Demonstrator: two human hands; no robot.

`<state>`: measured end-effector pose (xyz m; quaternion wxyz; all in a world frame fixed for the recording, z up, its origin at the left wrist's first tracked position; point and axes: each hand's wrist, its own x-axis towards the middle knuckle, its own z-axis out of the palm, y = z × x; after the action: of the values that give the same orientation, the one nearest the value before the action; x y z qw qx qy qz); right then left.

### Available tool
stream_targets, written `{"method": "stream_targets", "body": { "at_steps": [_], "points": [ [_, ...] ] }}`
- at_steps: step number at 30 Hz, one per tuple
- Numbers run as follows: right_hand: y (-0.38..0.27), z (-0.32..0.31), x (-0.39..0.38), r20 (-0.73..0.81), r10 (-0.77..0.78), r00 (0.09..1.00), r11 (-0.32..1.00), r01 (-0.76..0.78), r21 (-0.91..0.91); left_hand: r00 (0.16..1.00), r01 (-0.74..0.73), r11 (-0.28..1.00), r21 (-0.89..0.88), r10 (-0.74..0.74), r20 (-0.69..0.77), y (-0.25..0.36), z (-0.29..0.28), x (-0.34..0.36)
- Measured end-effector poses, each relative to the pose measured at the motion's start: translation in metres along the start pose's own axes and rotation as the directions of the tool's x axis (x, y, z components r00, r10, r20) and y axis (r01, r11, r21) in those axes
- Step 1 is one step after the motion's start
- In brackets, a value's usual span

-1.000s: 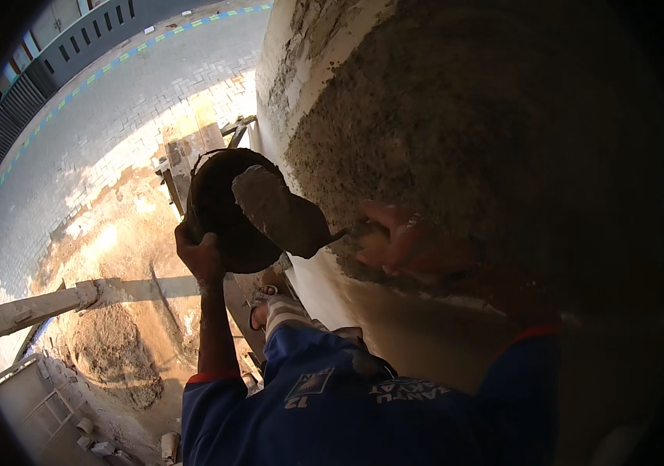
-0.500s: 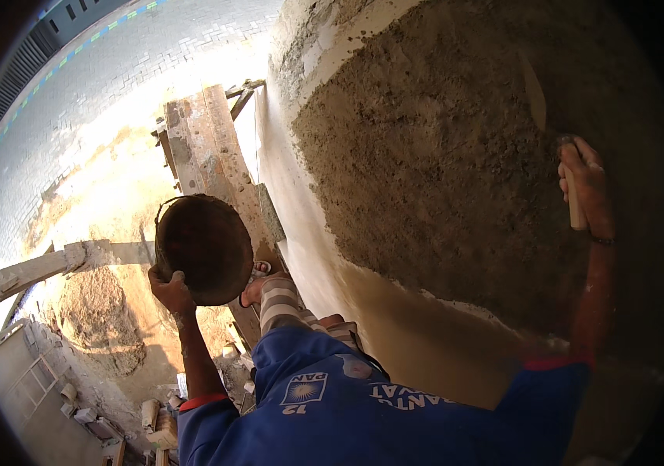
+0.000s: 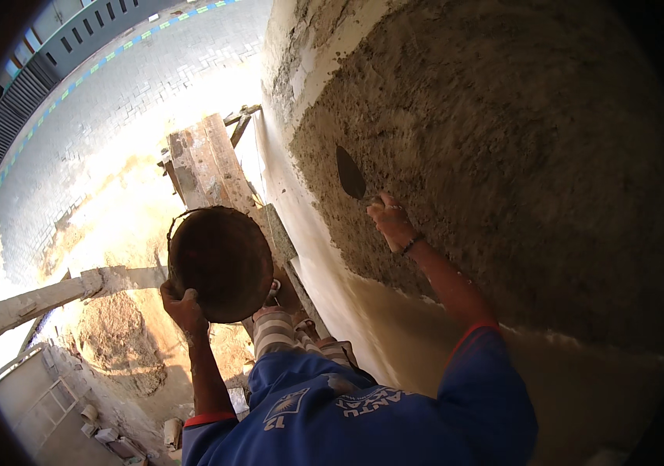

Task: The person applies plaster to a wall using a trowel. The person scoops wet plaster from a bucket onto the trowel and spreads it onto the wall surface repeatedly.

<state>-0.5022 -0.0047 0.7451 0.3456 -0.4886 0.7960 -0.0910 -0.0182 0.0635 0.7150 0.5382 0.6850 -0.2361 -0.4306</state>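
My left hand (image 3: pixel 184 309) grips the near rim of a round dark bucket (image 3: pixel 221 264), its mouth turned up toward me; the inside is too dark to tell what it holds. Closed round its handle, my right hand (image 3: pixel 392 224) holds a pointed trowel (image 3: pixel 350 172). The blade lies over the left part of a patch of rough, brown wet mortar (image 3: pixel 456 147) on the wall, and I cannot tell whether it touches. Most of the handle is hidden by the fingers.
Wooden scaffold planks (image 3: pixel 206 159) run along the wall beneath me. A thick pole (image 3: pixel 60 299) crosses at the left. Far below lie a sand heap (image 3: pixel 118 334), rubble and blocks (image 3: pixel 118 446), and sunlit paving (image 3: pixel 106 124). Smooth pale plaster (image 3: pixel 324 256) borders the rough patch.
My right hand has swept the trowel from the far right of the wall to the left, nearer the bucket. The bucket sits slightly further right and lower in view, still in my left hand.
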Motion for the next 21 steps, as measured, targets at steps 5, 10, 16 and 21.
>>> {"method": "stream_targets", "body": {
  "at_steps": [5,10,16,21],
  "points": [
    [0.032,-0.005,0.086,-0.238,-0.092,0.967,0.975,0.039,-0.22,0.998,-0.059,0.995,0.075,0.062,-0.03,0.011,-0.013,-0.011],
    [0.038,-0.069,0.038,-0.375,-0.145,0.916,0.988,0.113,-0.106,0.998,-0.042,0.982,0.182,0.05,-0.042,0.002,-0.024,-0.012],
    [0.026,-0.104,-0.029,-0.362,-0.01,0.932,0.993,0.052,0.106,0.998,-0.028,0.977,0.212,0.038,-0.043,-0.004,-0.017,-0.007],
    [0.023,-0.13,-0.071,-0.474,-0.087,0.876,0.991,0.127,0.053,0.999,-0.047,0.986,0.163,0.05,-0.015,0.002,-0.003,-0.002]
  ]
}}
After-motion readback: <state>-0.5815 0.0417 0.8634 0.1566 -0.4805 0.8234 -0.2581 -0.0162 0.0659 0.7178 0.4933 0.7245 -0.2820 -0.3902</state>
